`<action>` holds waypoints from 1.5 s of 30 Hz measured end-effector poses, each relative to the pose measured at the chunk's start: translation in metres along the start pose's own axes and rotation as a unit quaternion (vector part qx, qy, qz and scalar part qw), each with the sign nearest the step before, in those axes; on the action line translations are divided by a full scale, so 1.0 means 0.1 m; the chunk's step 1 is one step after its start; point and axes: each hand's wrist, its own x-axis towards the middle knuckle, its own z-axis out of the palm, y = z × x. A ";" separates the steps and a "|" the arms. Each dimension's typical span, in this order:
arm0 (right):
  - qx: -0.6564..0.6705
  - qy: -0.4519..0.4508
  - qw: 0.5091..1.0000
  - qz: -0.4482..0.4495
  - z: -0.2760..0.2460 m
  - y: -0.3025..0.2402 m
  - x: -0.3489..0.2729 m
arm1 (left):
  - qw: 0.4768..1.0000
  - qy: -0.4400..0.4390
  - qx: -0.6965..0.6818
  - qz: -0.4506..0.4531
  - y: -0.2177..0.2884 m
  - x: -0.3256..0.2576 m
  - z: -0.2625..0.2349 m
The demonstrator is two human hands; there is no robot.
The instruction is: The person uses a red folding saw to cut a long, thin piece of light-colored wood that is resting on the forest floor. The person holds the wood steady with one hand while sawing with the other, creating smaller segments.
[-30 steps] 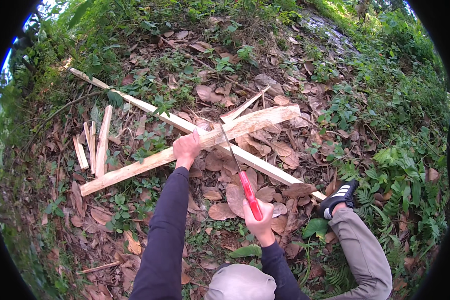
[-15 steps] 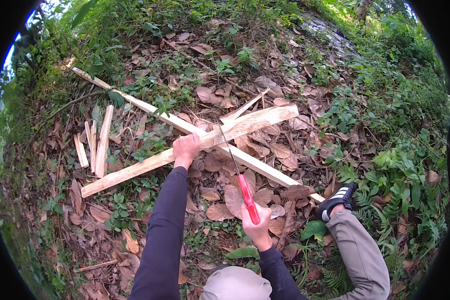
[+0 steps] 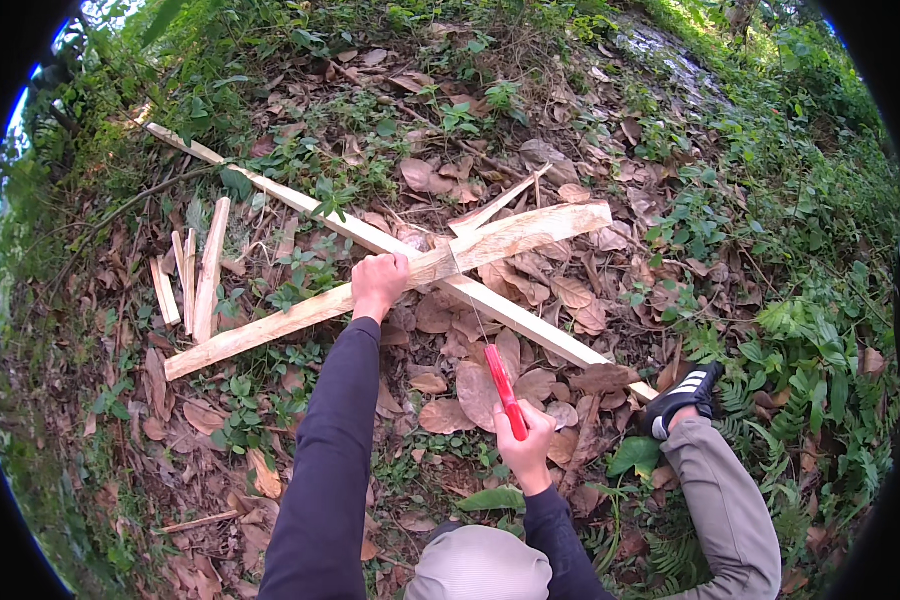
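Observation:
My left hand (image 3: 378, 285) is closed over a rough pale plank (image 3: 270, 332), pressing on it near its middle. My right hand (image 3: 527, 442) grips the red handle of a hand saw (image 3: 503, 388). The saw's thin blade runs up from the handle and lies across the plank, just right of my left hand; how deep it sits cannot be made out. Under the plank, a long narrow wood strip (image 3: 310, 205) crosses it at an angle. One end of that strip reaches my shoe (image 3: 685, 395) at the right.
Several short wood pieces (image 3: 208, 270) lie at the left. A thin split piece (image 3: 495, 205) sits beyond the plank. Dry brown leaves (image 3: 475, 395) and low green plants (image 3: 810, 350) cover the ground. My bent knee (image 3: 480, 565) is at the lower edge.
The view has shifted a little, so the plank and strip appear slightly farther right. The saw still crosses the plank at nearly the same place, and both hands keep their holds.

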 end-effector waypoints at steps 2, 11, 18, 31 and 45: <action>-0.007 0.021 1.000 0.001 -0.04 0.00 -0.11 | 0.999 0.026 -0.010 -0.019 0.10 -0.01 -0.09; -0.028 -0.023 0.994 -0.105 -0.12 -0.23 -0.22 | 0.997 -0.068 -0.035 -0.025 0.04 0.01 -0.11; -0.008 0.042 0.996 -0.076 -0.37 -0.22 -0.03 | 0.991 -0.077 -0.077 -0.083 0.00 0.12 -0.09; 0.009 0.046 0.999 0.021 -0.64 0.02 -0.05 | 0.972 0.038 0.070 0.223 0.08 -0.29 -0.26; -0.033 0.010 0.996 -0.080 -0.76 -0.25 0.04 | 0.947 -0.149 0.086 0.270 -0.38 0.04 -0.35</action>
